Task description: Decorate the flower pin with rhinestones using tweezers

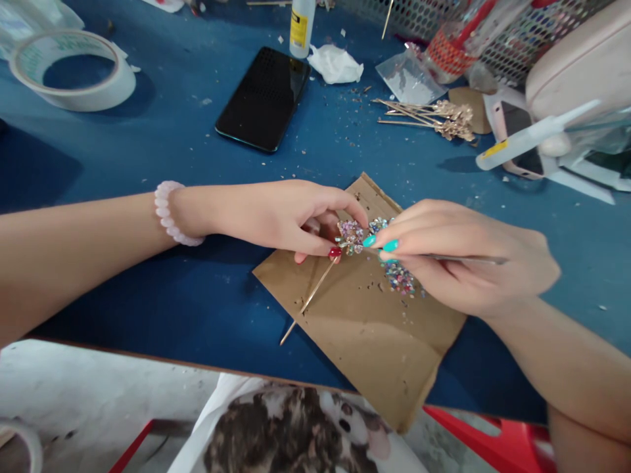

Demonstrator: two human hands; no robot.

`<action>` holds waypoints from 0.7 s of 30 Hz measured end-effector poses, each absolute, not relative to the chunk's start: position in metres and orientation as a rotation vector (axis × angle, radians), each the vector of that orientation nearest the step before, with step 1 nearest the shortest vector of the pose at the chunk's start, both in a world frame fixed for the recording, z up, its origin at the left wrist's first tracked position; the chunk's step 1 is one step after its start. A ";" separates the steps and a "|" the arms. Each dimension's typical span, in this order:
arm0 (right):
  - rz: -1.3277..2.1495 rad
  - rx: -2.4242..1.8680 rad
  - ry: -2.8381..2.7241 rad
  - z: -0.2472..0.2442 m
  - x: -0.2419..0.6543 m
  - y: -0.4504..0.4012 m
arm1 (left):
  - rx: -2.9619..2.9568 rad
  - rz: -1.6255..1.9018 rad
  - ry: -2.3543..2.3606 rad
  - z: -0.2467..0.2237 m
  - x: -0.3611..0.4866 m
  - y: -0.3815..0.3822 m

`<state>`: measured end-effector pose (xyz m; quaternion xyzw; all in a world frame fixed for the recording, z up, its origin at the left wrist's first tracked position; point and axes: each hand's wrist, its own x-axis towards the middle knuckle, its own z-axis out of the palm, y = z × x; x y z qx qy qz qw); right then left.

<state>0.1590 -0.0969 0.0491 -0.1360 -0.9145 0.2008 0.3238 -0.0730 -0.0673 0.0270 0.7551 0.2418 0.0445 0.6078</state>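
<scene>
My left hand, closed in a pinch, holds a hairpin by its jewelled head; its gold stem slants down toward the table's front edge. A cluster of pink and clear gems shows at the fingertips. My right hand is closed on a thin metal tool, whose tip is hidden near the gem cluster. Loose multicoloured gems lie under and beside the right fingers, on a brown paper sheet.
A black phone, a glue bottle and crumpled tissue lie beyond my hands. Tape is at the back left. Gold hairpins, another bottle and a pink phone lie right. The table's front edge is near.
</scene>
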 end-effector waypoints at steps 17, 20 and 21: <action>0.500 -0.402 -2.333 0.046 0.158 -0.099 | 1.718 0.096 0.563 0.035 -0.071 -0.071; 0.510 -0.407 -2.308 0.045 0.157 -0.100 | 1.726 0.091 0.572 0.038 -0.071 -0.071; 0.517 -0.434 -2.309 0.045 0.157 -0.100 | 1.724 0.088 0.576 0.038 -0.071 -0.071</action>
